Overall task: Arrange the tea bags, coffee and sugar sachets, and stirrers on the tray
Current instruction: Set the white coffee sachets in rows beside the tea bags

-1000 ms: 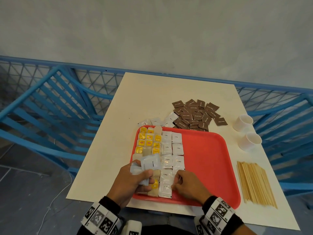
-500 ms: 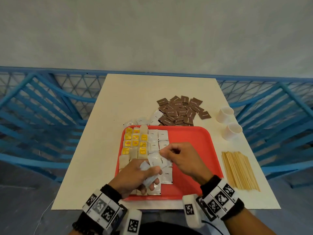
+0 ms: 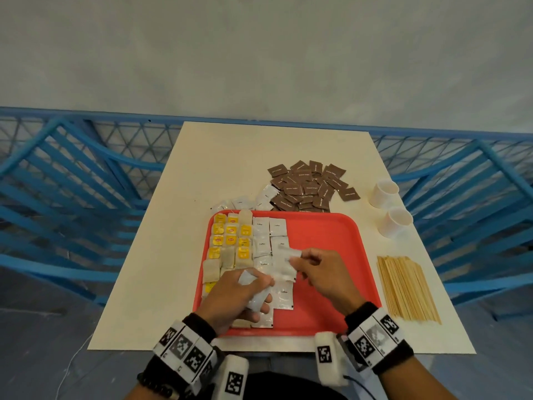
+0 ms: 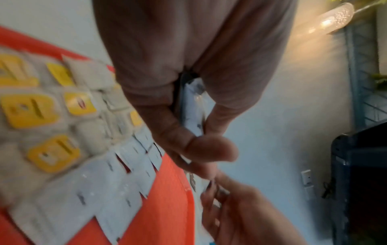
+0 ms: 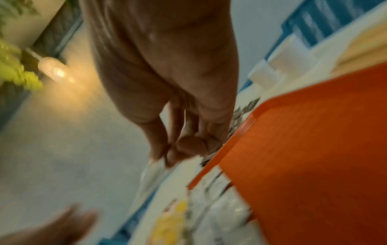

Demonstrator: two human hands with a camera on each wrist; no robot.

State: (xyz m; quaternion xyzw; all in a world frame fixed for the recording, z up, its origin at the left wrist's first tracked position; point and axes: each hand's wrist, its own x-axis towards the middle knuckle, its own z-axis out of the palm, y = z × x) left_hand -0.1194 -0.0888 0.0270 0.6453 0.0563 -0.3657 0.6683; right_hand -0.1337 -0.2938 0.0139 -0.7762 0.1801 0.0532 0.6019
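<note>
**Dealing white sachets into the tray's second block**

Left hand (image 3: 235, 293) curled round a small stack of white sachets (image 3: 257, 298), low centre of the head view, probably kept there as a supply. Right hand (image 3: 323, 272) just to its right, thumb and forefinger pinching a single white sachet (image 3: 285, 252) above the tray, apparently drawn off the stack for laying down.

Red tray (image 3: 326, 235) at centre: yellow-tagged tea bags (image 3: 230, 238) in columns along its left side, coffee sachets (image 3: 269, 235) in rows beside them, right half bare. Above the tray on the table, a brown sachet heap (image 3: 310, 186). At right, two white cups (image 3: 390, 209), apparently holding nothing, and the wooden stirrers (image 3: 406, 287), not yet on the tray.
</note>
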